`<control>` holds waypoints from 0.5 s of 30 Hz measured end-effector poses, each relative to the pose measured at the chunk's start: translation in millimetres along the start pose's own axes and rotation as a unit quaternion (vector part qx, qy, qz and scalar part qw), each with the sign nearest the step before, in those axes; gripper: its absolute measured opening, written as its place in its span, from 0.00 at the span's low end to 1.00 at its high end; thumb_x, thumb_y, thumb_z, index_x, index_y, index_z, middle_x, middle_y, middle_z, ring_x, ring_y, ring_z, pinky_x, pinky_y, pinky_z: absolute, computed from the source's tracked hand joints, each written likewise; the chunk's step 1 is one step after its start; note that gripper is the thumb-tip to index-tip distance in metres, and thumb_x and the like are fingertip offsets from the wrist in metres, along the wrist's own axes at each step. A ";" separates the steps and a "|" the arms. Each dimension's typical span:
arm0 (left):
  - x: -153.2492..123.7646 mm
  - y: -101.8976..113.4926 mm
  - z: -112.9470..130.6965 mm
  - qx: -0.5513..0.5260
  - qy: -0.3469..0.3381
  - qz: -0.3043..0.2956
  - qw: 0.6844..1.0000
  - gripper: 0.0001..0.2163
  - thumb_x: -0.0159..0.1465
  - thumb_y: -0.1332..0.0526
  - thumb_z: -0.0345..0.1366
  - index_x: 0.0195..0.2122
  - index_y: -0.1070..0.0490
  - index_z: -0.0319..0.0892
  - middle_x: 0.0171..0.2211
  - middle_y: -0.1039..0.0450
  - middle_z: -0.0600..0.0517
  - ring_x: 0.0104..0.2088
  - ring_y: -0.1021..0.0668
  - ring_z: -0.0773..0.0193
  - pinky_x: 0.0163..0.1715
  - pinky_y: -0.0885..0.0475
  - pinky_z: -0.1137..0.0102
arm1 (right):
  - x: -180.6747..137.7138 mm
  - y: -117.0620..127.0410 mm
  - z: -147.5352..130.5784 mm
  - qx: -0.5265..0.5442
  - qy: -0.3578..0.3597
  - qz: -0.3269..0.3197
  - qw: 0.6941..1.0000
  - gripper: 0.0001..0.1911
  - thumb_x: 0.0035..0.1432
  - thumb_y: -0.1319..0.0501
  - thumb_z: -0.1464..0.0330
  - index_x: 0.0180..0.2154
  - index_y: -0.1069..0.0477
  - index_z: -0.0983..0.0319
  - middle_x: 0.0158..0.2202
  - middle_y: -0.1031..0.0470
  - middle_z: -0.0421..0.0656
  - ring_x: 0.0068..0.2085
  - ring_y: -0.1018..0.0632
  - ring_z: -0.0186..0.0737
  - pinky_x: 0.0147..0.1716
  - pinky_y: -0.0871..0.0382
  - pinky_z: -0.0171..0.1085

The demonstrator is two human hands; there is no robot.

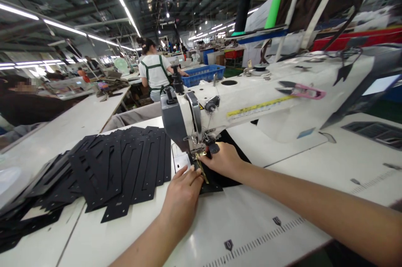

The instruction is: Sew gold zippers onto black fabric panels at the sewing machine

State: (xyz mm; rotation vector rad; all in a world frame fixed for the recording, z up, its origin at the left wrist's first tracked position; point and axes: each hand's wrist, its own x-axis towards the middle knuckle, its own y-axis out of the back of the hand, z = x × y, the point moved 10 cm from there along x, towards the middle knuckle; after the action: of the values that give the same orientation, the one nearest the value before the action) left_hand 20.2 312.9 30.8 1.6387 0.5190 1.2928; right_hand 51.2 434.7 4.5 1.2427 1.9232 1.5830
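Observation:
A black panel (216, 188) lies under the needle area of a white sewing machine (264, 107). Along it runs a narrow gold-coloured strip (203, 172), perhaps a zipper. My left hand (184, 195) rests with its fingers stretched out flat, the tips at the strip's left side. Just right of the presser foot, my right hand (228, 161) is closed, its fingers curled and the foremost fingertip at the strip's upper end. What those fingers pinch is hidden. To the left, a spread stack of black cut pieces (116, 166) with slots and small holes covers the table.
Pink-handled thread snips (303, 90) rest on the machine arm. Black (243, 11) and green (274, 9) thread cones stand above. A ruler scale (251, 242) marks the table's front edge. Beyond, a co-worker (155, 72) stands by a blue crate (204, 75); another person (25, 99) is at left.

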 end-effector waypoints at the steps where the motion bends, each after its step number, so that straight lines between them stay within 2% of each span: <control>1: 0.1 -0.5 -0.2 -0.003 -0.001 -0.003 1.000 0.14 0.54 0.51 0.21 0.36 0.30 0.36 0.38 0.25 0.45 0.39 0.23 0.56 0.44 0.28 0.56 | 1.1 -0.3 -0.8 0.000 -0.007 0.002 1.000 0.15 0.54 0.44 0.57 0.29 0.27 0.60 0.28 0.24 0.42 0.33 0.23 0.44 0.29 0.34 0.35; 5: -0.8 -5.1 -2.1 -0.017 0.001 -0.018 1.000 0.14 0.53 0.50 0.21 0.37 0.30 0.37 0.39 0.25 0.44 0.40 0.24 0.56 0.45 0.30 0.54 | 6.3 -3.1 -7.8 -0.007 -0.018 -0.001 1.000 0.14 0.58 0.47 0.64 0.30 0.27 0.65 0.30 0.24 0.50 0.34 0.23 0.48 0.31 0.33 0.39; 8: -1.4 -5.8 -3.6 -0.023 0.011 -0.019 0.999 0.15 0.53 0.50 0.20 0.38 0.30 0.37 0.39 0.26 0.44 0.41 0.24 0.56 0.46 0.30 0.54 | 0.2 1.1 -17.0 -0.008 0.030 -0.011 0.999 0.15 0.60 0.50 0.69 0.33 0.27 0.68 0.31 0.25 0.52 0.35 0.24 0.47 0.34 0.32 0.40; 11: -1.8 -1.4 -2.4 -0.018 0.024 -0.006 1.000 0.14 0.54 0.50 0.20 0.36 0.30 0.38 0.38 0.26 0.45 0.39 0.24 0.58 0.45 0.30 0.56 | -24.7 11.1 -30.8 0.003 0.138 -0.023 0.990 0.13 0.61 0.49 0.68 0.41 0.29 0.66 0.41 0.26 0.50 0.43 0.26 0.43 0.42 0.34 0.39; 13: -3.1 1.4 -1.2 -0.013 0.037 -0.002 0.999 0.13 0.55 0.50 0.20 0.36 0.30 0.38 0.38 0.27 0.45 0.40 0.24 0.59 0.46 0.30 0.57 | -50.3 17.0 -43.7 0.032 0.242 -0.033 0.969 0.15 0.60 0.47 0.67 0.47 0.31 0.65 0.49 0.31 0.49 0.50 0.31 0.42 0.50 0.38 0.39; 15: -5.6 2.5 -0.9 0.003 0.053 -0.004 0.999 0.13 0.55 0.49 0.20 0.38 0.30 0.37 0.40 0.28 0.44 0.42 0.25 0.58 0.47 0.30 0.58 | -74.2 21.3 -51.9 0.073 0.320 -0.039 0.944 0.19 0.59 0.46 0.66 0.50 0.34 0.69 0.53 0.35 0.52 0.54 0.35 0.44 0.54 0.42 0.42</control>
State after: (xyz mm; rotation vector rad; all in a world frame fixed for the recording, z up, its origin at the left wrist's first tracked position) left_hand 16.8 307.7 30.1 1.5765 0.5946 1.3790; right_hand 62.4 344.0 21.6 0.7262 2.4715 2.0010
